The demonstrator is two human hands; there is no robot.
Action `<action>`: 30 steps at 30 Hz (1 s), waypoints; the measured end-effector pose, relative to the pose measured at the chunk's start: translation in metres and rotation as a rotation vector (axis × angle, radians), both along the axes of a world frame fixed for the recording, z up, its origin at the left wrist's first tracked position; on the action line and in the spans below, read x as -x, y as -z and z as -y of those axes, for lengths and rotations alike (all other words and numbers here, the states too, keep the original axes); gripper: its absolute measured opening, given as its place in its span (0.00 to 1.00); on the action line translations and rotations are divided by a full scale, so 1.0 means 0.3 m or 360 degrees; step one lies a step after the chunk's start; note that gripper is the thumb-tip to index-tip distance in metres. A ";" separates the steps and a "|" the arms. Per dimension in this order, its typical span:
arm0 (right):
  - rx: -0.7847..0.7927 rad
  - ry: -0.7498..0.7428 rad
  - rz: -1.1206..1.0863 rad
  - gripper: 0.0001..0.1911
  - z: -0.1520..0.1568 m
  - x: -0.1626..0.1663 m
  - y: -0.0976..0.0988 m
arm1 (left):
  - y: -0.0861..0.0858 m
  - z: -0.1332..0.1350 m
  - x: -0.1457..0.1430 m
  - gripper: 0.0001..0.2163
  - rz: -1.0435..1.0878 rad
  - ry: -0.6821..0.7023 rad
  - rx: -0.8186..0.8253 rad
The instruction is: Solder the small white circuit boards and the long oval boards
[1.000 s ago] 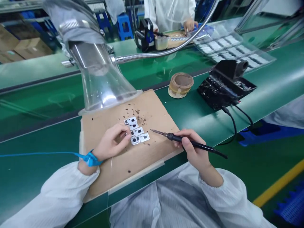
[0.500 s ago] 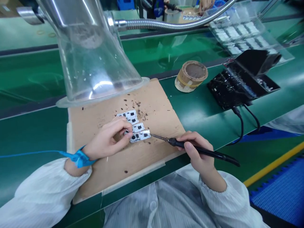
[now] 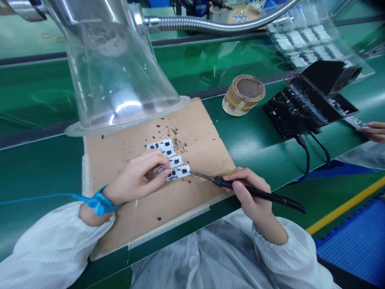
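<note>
My right hand (image 3: 252, 194) grips a soldering iron (image 3: 221, 181) by its black handle. The iron's tip points left and lies at the right end of the nearest white circuit board (image 3: 183, 171); whether it touches cannot be told. Over the left part of that board, the fingertips of my left hand (image 3: 146, 173) are pinched together, and what they hold is hidden. Just behind are another small board (image 3: 177, 161) and further white boards (image 3: 161, 145), partly covered by my left hand. All lie on a brown cardboard sheet (image 3: 120, 224) marked with dark specks.
A clear fume hood (image 3: 120, 92) on a flexible metal arm (image 3: 216, 27) hangs over the sheet's back left. Behind right stand a round cardboard tub (image 3: 237, 106) and a black box (image 3: 285, 108) with cables. Another person's hand (image 3: 375, 131) holds a pale strip at the right edge.
My left hand has shifted slightly right over the nearest board. The soldering iron stays almost in place. Another person's hand with a pale strip has come in at the right edge.
</note>
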State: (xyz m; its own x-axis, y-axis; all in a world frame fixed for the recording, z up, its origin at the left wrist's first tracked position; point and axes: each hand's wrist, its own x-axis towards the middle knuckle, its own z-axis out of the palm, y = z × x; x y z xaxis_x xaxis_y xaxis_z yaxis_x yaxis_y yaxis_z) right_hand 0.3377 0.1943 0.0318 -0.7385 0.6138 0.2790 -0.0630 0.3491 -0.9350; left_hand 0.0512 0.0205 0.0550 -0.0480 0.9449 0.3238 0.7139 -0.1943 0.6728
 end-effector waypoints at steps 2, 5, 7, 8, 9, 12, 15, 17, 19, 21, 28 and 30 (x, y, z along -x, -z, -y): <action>0.0016 0.0005 -0.0003 0.07 0.002 0.001 -0.003 | 0.001 -0.001 0.000 0.06 -0.0003 -0.0008 0.0006; 0.0032 0.0017 0.0001 0.07 0.003 0.002 -0.003 | 0.001 -0.004 -0.001 0.06 -0.0010 -0.0018 0.0011; 0.0048 0.0032 0.0003 0.07 0.003 0.002 0.001 | 0.000 -0.004 -0.002 0.06 -0.0012 -0.0019 0.0004; 0.0062 0.0039 -0.0001 0.07 0.003 0.002 0.003 | 0.000 -0.004 -0.002 0.05 -0.0012 -0.0019 0.0001; 0.0079 0.0047 -0.0005 0.07 0.003 0.001 0.006 | -0.001 -0.004 -0.002 0.05 -0.0013 -0.0020 0.0001; 0.0099 0.0053 -0.0004 0.07 0.001 -0.004 0.011 | 0.000 -0.003 -0.002 0.05 -0.0023 -0.0023 0.0015; 0.0054 0.0035 0.0036 0.07 0.001 -0.007 0.009 | 0.005 -0.003 -0.002 0.05 -0.0038 0.0009 0.0040; 0.0034 0.0025 0.0034 0.07 0.000 -0.007 0.007 | 0.008 -0.002 -0.002 0.05 -0.0050 0.0032 0.0060; 0.0038 0.0025 0.0016 0.07 0.000 -0.003 0.005 | 0.010 -0.003 -0.003 0.04 -0.0061 0.0038 0.0074; 0.0053 0.0027 0.0003 0.07 0.001 0.001 0.006 | 0.010 -0.004 -0.004 0.04 -0.0072 0.0034 0.0082; 0.0068 0.0031 0.0068 0.11 0.021 0.004 0.005 | 0.044 0.019 0.005 0.04 -0.0079 -0.0025 0.0081; 0.0056 0.0053 0.0109 0.14 0.027 0.004 0.005 | 0.074 0.033 0.014 0.04 -0.0058 -0.0045 0.0087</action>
State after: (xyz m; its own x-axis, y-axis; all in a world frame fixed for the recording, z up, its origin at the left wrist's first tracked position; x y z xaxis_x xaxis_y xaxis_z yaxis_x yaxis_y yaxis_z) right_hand 0.3364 0.1862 0.0301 -0.7341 0.6469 0.2063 0.0124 0.3166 -0.9485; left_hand 0.0470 0.0107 0.0327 -0.0641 0.9597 0.2736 0.7429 -0.1371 0.6552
